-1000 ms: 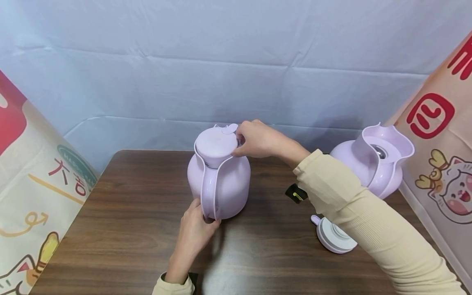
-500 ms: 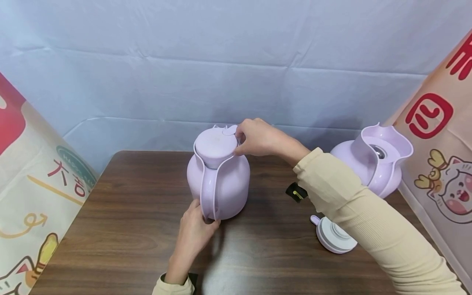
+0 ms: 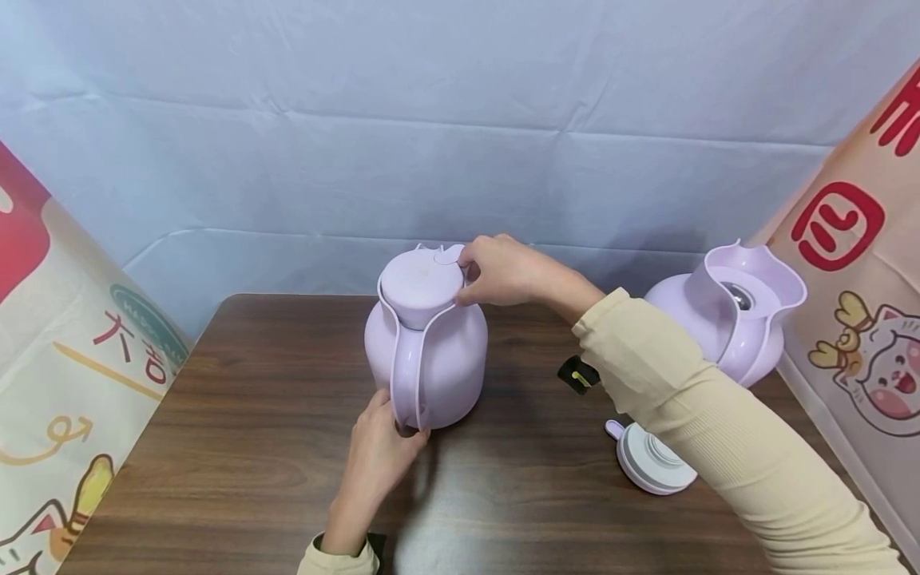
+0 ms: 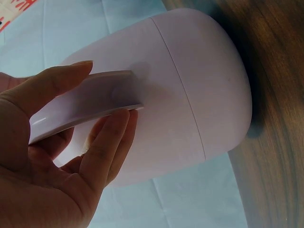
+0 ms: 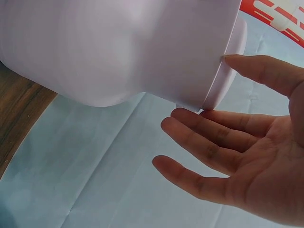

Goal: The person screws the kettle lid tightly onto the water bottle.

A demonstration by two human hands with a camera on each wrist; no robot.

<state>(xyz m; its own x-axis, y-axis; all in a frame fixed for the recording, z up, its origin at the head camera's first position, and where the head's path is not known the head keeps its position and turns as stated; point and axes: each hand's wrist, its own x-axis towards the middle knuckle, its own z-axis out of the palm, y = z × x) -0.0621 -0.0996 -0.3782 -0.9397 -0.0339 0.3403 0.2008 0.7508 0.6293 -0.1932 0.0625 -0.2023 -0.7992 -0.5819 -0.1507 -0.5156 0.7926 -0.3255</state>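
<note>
A lilac thermos jug (image 3: 456, 363) stands upright on the wooden table, its round lid (image 3: 422, 279) seated in the top. My left hand (image 3: 381, 447) grips the lower end of the jug's handle (image 3: 407, 371). In the left wrist view, the thumb lies on one edge of that handle and fingers (image 4: 107, 147) bear on the other. My right hand (image 3: 503, 271) pinches the lid's far right edge beside its tab. Seen from the right wrist, the thumb and index finger meet the rim while the other fingers (image 5: 204, 147) extend loosely.
To the right stands a second lilac jug (image 3: 679, 311) with its top uncovered, partly behind my right sleeve (image 3: 668, 383). A loose lid (image 3: 654, 463) lies upside down nearer me. A black patch with a yellow mark (image 3: 577, 374) shows beside the sleeve. Pale cloth (image 3: 359, 144) hangs behind the table.
</note>
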